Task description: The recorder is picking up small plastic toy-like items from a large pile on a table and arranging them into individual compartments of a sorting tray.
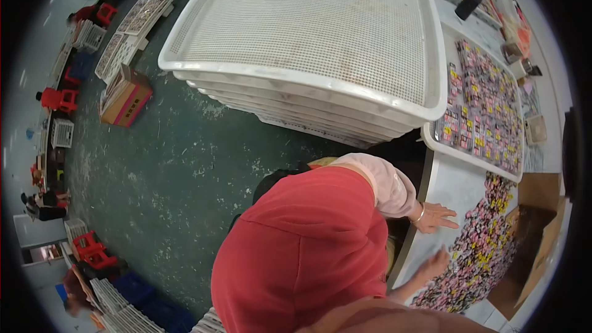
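My left hand [435,217], below a pale pink sleeve and a bracelet, lies with fingers spread at the white tabletop [447,179], beside a heap of small pink, black and yellow pieces [478,253]. It holds nothing that I can see. Nearer to me, my right hand [434,265] reaches over the near side of the same heap. Motion blurs its fingers, and whether anything is in them does not show. The pieces are too small to name. Beyond the heap, a white tray [430,137] carries rows of similar pink, black and yellow pieces.
A tall stack of white mesh trays [308,31] stands on the green floor [160,172] beside the table. An open cardboard box [549,228] borders the heap. Farther off are a carton [126,102], red stools [92,250] and other people. Red clothing [302,240] covers my body.
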Demonstrator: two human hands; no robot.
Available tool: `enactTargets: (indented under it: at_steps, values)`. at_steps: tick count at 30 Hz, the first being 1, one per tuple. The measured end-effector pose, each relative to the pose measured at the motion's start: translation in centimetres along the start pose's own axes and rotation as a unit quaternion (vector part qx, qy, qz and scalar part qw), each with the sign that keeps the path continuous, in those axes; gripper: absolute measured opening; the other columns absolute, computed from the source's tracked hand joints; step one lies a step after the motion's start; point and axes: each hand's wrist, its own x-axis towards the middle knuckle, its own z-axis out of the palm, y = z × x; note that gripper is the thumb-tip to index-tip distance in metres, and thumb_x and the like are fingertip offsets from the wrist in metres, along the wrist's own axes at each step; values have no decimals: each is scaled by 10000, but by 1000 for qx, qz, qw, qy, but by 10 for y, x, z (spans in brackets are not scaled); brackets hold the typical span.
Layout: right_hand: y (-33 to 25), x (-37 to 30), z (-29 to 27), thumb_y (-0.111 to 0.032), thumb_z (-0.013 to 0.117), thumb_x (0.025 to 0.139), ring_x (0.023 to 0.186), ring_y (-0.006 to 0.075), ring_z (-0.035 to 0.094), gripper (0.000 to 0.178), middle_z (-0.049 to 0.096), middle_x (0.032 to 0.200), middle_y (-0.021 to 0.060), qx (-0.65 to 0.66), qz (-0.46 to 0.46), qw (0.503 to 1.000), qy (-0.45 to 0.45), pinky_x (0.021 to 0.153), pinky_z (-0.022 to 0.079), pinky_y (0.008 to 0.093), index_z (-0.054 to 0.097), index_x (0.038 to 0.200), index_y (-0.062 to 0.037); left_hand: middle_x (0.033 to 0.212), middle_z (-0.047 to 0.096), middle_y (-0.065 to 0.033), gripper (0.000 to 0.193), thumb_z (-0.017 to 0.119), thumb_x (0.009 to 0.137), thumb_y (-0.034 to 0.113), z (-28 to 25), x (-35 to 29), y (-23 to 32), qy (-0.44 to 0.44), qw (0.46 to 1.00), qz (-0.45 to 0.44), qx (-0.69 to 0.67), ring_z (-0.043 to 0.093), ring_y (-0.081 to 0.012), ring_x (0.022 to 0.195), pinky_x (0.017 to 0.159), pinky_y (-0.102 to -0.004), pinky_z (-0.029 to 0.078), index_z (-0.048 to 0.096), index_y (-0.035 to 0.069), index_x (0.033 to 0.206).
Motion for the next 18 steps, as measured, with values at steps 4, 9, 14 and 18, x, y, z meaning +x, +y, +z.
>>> enactTargets:
  at_steps: [4,9,14,18]
  values:
    - [-58,2,37,-40,530,825,836,323,546,261,543,880,174,-40,-72,997,-9,747,440,383,607,1069,7,1353,338,-224,528,545,739,228,13,-9,-28,135,984,89,77,330,-433,1239,949,-529,323,472,99,1246]
    - [-22,-11,2,-174,609,828,1020,375,518,360,547,1096,226,-63,-23,990,124,884,410,447,575,1115,40,1219,492,-205,323,579,693,287,16,0,-14,55,980,115,152,349,-433,1217,948,-562,295,652,35,881]
    - [32,-21,16,-427,585,803,1186,402,414,624,449,1307,223,-223,196,951,88,1016,301,454,480,1262,-17,1165,506,-173,280,608,723,290,10,-6,-25,74,976,130,158,395,-377,1179,909,-608,284,611,74,902]
    - [11,-14,25,-132,581,794,1024,307,520,344,563,1108,136,-93,123,967,205,911,392,421,582,1135,-89,1248,482,-139,307,630,761,261,-5,-7,-13,27,982,102,159,370,-369,1232,964,-612,245,619,114,1030]
